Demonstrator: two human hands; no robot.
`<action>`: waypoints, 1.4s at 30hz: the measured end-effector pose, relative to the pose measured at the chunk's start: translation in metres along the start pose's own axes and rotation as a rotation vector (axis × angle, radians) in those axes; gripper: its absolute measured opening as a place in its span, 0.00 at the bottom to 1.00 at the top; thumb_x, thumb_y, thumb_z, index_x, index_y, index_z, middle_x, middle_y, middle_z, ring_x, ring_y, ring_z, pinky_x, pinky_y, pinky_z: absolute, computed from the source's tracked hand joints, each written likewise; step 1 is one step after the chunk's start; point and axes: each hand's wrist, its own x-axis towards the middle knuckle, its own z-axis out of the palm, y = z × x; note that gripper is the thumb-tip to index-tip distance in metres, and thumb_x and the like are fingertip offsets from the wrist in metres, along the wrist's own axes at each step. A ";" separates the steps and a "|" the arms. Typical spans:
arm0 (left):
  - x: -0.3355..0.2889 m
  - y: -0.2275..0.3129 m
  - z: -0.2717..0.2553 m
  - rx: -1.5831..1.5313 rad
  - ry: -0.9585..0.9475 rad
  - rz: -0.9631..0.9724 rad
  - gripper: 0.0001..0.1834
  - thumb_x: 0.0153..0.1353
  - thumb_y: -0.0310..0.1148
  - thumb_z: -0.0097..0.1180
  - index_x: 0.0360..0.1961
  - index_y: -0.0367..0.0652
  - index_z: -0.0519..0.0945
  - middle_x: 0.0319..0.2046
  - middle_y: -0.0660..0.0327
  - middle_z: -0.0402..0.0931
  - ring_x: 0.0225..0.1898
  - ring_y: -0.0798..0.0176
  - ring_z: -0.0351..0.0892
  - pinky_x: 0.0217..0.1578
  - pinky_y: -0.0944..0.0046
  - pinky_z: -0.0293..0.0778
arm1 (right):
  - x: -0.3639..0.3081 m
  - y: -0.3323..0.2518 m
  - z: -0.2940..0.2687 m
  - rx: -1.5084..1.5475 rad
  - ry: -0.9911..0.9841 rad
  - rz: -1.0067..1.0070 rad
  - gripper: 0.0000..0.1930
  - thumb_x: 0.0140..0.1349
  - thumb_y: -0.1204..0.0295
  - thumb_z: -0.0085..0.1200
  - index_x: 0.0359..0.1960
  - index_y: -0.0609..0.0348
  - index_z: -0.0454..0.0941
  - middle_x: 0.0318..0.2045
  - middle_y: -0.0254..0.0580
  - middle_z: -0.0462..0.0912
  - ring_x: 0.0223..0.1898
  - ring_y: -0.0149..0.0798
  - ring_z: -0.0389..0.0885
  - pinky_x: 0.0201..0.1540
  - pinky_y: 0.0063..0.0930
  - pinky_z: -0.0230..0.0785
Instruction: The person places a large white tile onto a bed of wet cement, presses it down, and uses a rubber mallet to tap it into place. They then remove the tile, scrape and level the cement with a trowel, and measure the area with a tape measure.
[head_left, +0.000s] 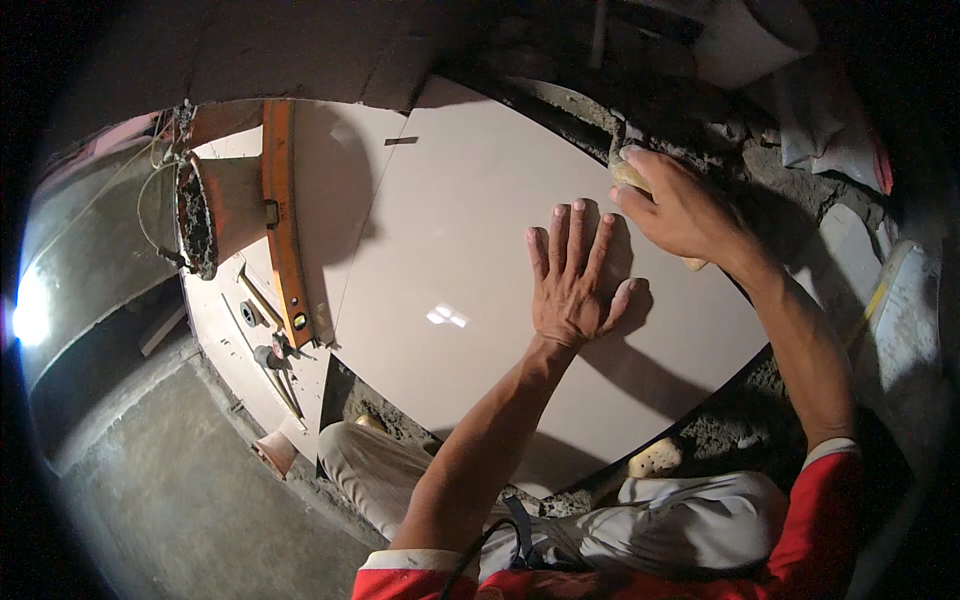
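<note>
A large glossy cream floor tile (450, 240) lies in front of me. My left hand (575, 285) rests flat on it, fingers spread and holding nothing. At the tile's far right edge, my right hand (690, 205) is closed round the wooden handle of a trowel (630, 177). Its mortar-covered blade reaches toward the dark gap beside the tile and is hard to make out. Grey mortar (680, 110) borders that side. A small dark strip (401, 141) lies near the joint with the neighbouring tile (345, 170).
An orange spirit level (280, 220) lies on the left tiles beside an upright pipe (235, 205). Near it are a hammer (262, 295) and other small tools. A pale bucket (755, 40) and a sack (825, 120) stand far right. A pitted yellowish block (655, 458) lies by my knee.
</note>
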 end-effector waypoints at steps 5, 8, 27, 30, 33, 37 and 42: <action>0.000 -0.002 0.002 -0.019 0.005 0.017 0.49 0.65 0.61 0.52 0.80 0.51 0.51 0.80 0.45 0.41 0.81 0.36 0.34 0.75 0.26 0.31 | 0.010 -0.018 0.003 -0.031 0.043 -0.034 0.30 0.71 0.60 0.56 0.65 0.75 0.68 0.58 0.71 0.77 0.62 0.63 0.77 0.65 0.48 0.69; 0.000 -0.004 0.002 -0.027 -0.001 0.016 0.48 0.65 0.62 0.51 0.80 0.50 0.53 0.80 0.44 0.42 0.81 0.35 0.35 0.74 0.25 0.32 | 0.003 -0.022 0.006 -0.034 0.059 -0.048 0.29 0.71 0.61 0.56 0.63 0.75 0.70 0.55 0.71 0.78 0.59 0.62 0.79 0.62 0.48 0.71; 0.000 -0.002 -0.001 -0.036 -0.008 0.002 0.49 0.64 0.60 0.53 0.81 0.53 0.50 0.80 0.45 0.41 0.80 0.35 0.36 0.74 0.26 0.34 | 0.072 -0.065 -0.006 -0.261 0.035 -0.206 0.17 0.63 0.68 0.53 0.40 0.76 0.79 0.35 0.69 0.83 0.40 0.66 0.86 0.46 0.50 0.79; 0.000 -0.002 -0.002 -0.038 -0.024 -0.006 0.49 0.64 0.60 0.53 0.81 0.54 0.50 0.80 0.45 0.40 0.80 0.36 0.36 0.75 0.26 0.33 | 0.079 -0.083 -0.007 -0.339 0.037 -0.273 0.15 0.60 0.71 0.52 0.33 0.78 0.80 0.32 0.71 0.83 0.37 0.64 0.88 0.45 0.50 0.80; -0.001 -0.002 -0.001 -0.050 -0.019 -0.007 0.48 0.65 0.60 0.51 0.81 0.54 0.51 0.80 0.45 0.41 0.81 0.37 0.36 0.75 0.27 0.32 | 0.083 -0.091 -0.008 -0.281 0.046 -0.241 0.15 0.59 0.72 0.52 0.28 0.79 0.81 0.29 0.71 0.83 0.35 0.62 0.89 0.43 0.49 0.81; -0.001 -0.003 0.002 -0.049 0.032 0.005 0.47 0.64 0.62 0.48 0.80 0.54 0.54 0.80 0.46 0.43 0.81 0.39 0.38 0.75 0.29 0.31 | 0.086 -0.093 -0.013 -0.323 -0.001 -0.264 0.15 0.59 0.72 0.52 0.26 0.79 0.81 0.25 0.70 0.83 0.30 0.60 0.89 0.40 0.47 0.82; -0.001 -0.003 0.001 -0.046 0.019 0.005 0.47 0.65 0.63 0.48 0.80 0.54 0.54 0.80 0.46 0.43 0.81 0.39 0.38 0.75 0.29 0.30 | 0.079 -0.083 -0.023 -0.284 0.058 -0.178 0.14 0.61 0.71 0.54 0.33 0.76 0.80 0.30 0.69 0.83 0.36 0.63 0.87 0.42 0.47 0.80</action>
